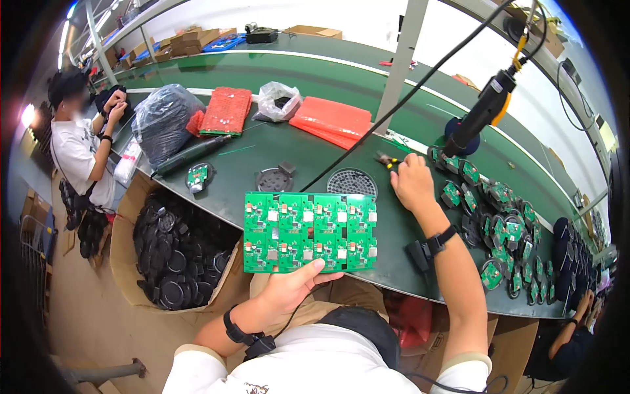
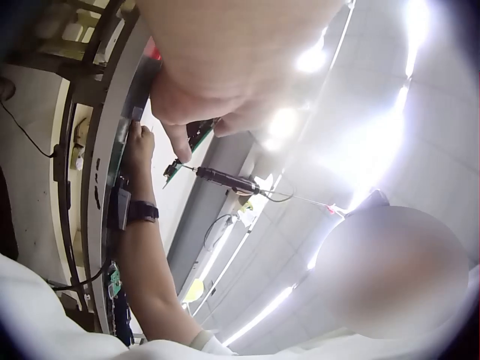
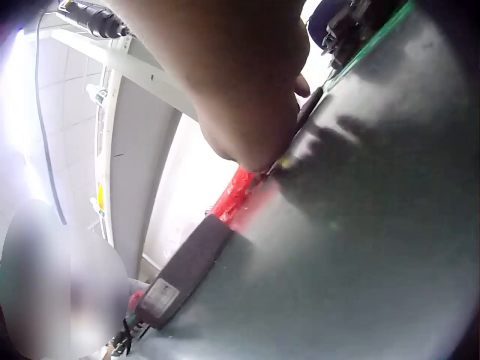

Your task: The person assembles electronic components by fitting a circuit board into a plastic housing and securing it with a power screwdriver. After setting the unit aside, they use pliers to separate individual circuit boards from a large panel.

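My left hand (image 1: 295, 289) holds a green panel of several joined circuit boards (image 1: 326, 231) by its lower edge, thumb on the face toward me. The panel is raised in front of my body, over the near table edge. In the left wrist view, it shows edge-on beyond the fingers. My right hand (image 1: 415, 184) is low at the table, its fingers curled at the handles of small pliers (image 1: 387, 159) with yellow and black grips. The pliers' metal tips point away to the left. In the right wrist view, the hand hides most of them.
Round black parts with green boards (image 1: 505, 226) are heaped at right, beneath a hanging electric screwdriver (image 1: 482, 108). A round black grille (image 1: 352, 182) lies behind the panel. Red bubble wrap (image 1: 331, 121) and bagged parts (image 1: 167, 121) stand farther back. A carton (image 1: 125, 253) holds black housings.
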`<state>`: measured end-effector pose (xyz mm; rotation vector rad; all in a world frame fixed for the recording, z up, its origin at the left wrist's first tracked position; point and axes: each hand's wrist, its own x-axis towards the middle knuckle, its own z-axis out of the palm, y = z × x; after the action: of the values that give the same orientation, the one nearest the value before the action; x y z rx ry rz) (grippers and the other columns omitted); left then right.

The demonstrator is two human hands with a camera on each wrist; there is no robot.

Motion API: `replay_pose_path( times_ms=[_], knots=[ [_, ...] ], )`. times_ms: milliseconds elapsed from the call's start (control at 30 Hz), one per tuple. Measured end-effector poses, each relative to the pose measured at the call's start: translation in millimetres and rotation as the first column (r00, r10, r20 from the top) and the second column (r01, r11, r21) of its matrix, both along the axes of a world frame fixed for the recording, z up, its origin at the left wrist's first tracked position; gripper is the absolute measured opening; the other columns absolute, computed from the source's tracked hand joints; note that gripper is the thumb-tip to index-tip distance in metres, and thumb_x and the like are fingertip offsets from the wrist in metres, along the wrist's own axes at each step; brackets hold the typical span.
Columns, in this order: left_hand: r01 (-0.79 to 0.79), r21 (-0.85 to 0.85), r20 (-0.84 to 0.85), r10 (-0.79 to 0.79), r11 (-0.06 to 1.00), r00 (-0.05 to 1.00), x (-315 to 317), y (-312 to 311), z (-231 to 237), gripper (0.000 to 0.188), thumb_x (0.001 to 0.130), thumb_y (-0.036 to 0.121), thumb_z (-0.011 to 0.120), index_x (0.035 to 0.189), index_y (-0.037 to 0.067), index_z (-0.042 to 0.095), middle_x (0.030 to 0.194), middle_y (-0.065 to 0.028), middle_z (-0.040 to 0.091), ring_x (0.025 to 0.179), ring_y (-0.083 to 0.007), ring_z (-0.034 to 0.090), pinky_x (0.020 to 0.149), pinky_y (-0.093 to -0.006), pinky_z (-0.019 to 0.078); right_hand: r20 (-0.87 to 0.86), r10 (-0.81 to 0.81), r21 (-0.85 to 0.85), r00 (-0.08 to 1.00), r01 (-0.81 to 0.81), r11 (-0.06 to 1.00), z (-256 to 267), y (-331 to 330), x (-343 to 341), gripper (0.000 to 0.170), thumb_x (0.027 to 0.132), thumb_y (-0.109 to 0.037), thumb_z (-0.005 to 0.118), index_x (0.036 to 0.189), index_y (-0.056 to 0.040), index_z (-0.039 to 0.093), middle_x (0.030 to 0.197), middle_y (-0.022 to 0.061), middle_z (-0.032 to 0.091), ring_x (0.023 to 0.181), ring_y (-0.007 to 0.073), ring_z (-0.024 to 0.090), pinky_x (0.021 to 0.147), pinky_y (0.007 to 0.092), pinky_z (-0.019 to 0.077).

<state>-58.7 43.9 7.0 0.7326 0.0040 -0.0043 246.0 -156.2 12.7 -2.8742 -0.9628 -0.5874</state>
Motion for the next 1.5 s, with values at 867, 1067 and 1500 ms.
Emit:
replay_pose_path(
  times_ms=[867,1067,1500],
  knots=[
    [0.073,0.229,0.069,-0.091,0.971,0.993,7,21,21,0.065,0.099,0.000,0.060,0.158,0.007,0.033,0.148,-0.0106,0.053,0.133,-0.0256,0.057,0.106,-0.0448,0.0534,-0.417,0.672,0.883,0.611,0.447,0.142,29,-68,-233,0.032,0.099,-0.006,0.064,0.129,0.0005,0.054,0.104,0.0049,0.059,0.091,0.0137,0.061,0.079,0.0290,0.0531],
    [0.161,0.558,0.165,-0.299,0.814,0.940,22,34,33,0.056,0.093,0.002,0.069,0.146,0.001,0.051,0.145,-0.0118,0.058,0.130,-0.0207,0.058,0.110,-0.0415,0.0475,-0.365,0.831,0.856,0.421,0.502,0.122,39,-54,-228,0.044,0.093,0.005,0.069,0.130,-0.0033,0.049,0.112,0.0117,0.064,0.107,0.0198,0.065,0.097,0.0356,0.0520],
    [-0.113,0.427,0.079,0.088,0.897,0.993,27,-5,69,0.055,0.097,0.002,0.070,0.146,0.002,0.043,0.134,-0.0097,0.062,0.121,-0.0168,0.061,0.103,-0.0360,0.0518,-0.547,0.705,0.817,0.451,0.471,0.332,32,-68,-260,0.051,0.096,-0.006,0.071,0.142,0.0001,0.048,0.115,0.0053,0.059,0.105,0.0134,0.057,0.095,0.0293,0.0479]
  ],
)
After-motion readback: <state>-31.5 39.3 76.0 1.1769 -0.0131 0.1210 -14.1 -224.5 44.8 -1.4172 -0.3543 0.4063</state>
